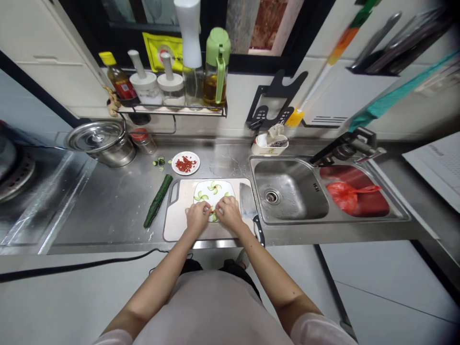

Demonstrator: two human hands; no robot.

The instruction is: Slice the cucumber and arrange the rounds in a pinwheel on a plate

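Observation:
A white plate [205,188] lies on the cutting board [179,218], with thin green-edged cucumber slices [214,187] set on it in pinwheel shapes. Small red bits show at the centre of some. Over the plate's near edge, my left hand [199,215] and my right hand [229,213] nearly meet, fingertips pinched above the closest group of slices. What the fingertips hold is too small to make out. To the right of my right hand lies a cleaver [247,201] with a black handle. A small white dish [176,164] of red pieces stands behind the board.
Left of the board lies a whole cucumber [158,201], with cut cucumber bits [160,162] behind it. A lidded steel pot [111,146] stands at the back left. To the right is a double sink [293,189] with a red plastic bag [345,197]. Bottles line the rack [172,111].

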